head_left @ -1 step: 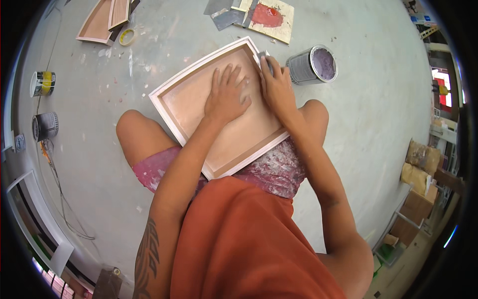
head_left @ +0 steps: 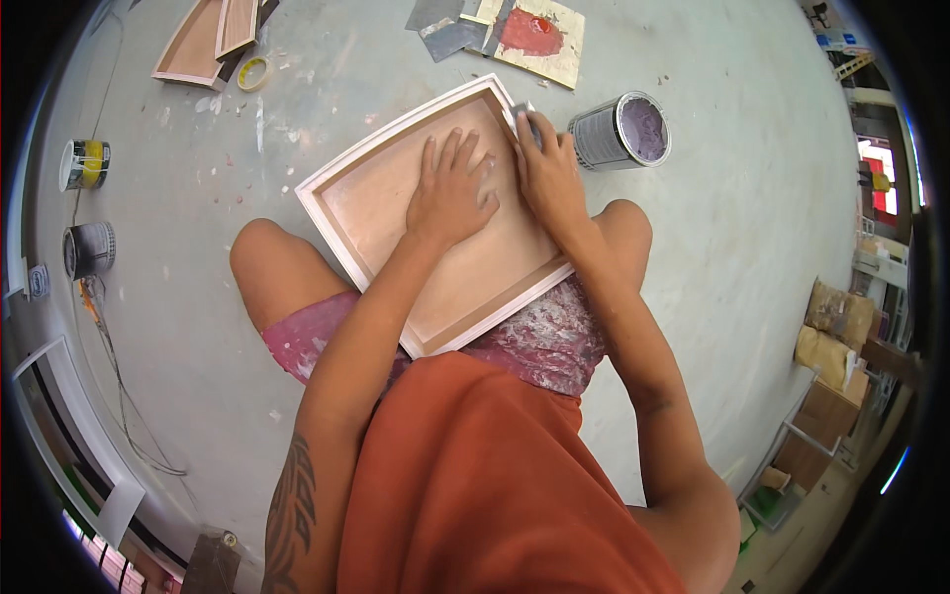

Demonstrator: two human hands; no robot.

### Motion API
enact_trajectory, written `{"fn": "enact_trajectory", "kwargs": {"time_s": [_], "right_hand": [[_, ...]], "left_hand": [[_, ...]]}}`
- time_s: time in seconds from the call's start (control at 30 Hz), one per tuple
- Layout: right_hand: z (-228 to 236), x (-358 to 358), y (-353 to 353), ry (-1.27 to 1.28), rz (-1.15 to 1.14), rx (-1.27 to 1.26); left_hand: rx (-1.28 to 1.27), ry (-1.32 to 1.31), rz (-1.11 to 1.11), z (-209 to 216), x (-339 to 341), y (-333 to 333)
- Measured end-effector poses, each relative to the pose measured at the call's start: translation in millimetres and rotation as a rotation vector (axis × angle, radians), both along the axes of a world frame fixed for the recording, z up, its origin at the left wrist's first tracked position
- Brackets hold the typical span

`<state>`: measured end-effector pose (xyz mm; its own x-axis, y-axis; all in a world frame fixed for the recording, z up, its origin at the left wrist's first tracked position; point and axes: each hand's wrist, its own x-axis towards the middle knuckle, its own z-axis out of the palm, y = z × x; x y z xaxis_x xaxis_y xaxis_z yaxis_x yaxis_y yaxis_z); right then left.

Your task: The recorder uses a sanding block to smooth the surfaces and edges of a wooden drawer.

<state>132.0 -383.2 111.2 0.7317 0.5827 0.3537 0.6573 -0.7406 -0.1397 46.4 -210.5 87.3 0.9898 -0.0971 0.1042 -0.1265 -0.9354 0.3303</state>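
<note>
A shallow wooden tray (head_left: 396,203) with pale, whitish rims lies tilted across my lap, its inside facing up. Flat on its inner base rests my left hand (head_left: 453,188), the fingers spread and holding nothing. My right hand (head_left: 550,176) lies over the tray's right-hand rim near the far corner. Its fingers press a small dark grey piece of sandpaper (head_left: 530,111) against that side; most of the piece is under the fingers.
An opened can of purplish-grey paste (head_left: 643,129) lies just right of my right hand. Ahead are a board with red paste (head_left: 539,40) and flat grey scrapers (head_left: 450,38). More wooden frames (head_left: 193,45), a tape roll (head_left: 253,74) and two small cans (head_left: 89,249) are leftward.
</note>
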Motion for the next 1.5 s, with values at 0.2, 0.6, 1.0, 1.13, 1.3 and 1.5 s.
{"fn": "enact_trajectory", "kwargs": {"time_s": [0.2, 0.6, 1.0, 1.13, 1.3, 1.5], "right_hand": [[1.5, 27.9, 19.5, 0.040, 0.055, 0.075], [24.2, 49.1, 2.3, 0.082, 0.227, -0.009], [26.0, 65.7, 3.7, 0.099, 0.326, 0.089], [23.3, 49.2, -12.4, 0.174, 0.296, 0.084], [24.4, 73.0, 11.0, 0.137, 0.319, 0.149], [20.1, 42.6, -16.2, 0.209, 0.297, 0.117]], "left_hand": [[0.007, 0.035, -0.026, 1.8, 0.9, 3.9], [-0.036, 0.047, -0.007, 4.9, 1.1, -1.0], [-0.049, 0.036, 0.002, 3.7, 1.3, 0.2], [-0.081, 0.024, 0.006, 2.3, 0.7, 0.6], [-0.043, 0.032, -0.017, 4.7, 4.8, -1.1], [-0.089, -0.022, 0.013, -0.1, 0.8, -0.8]]}}
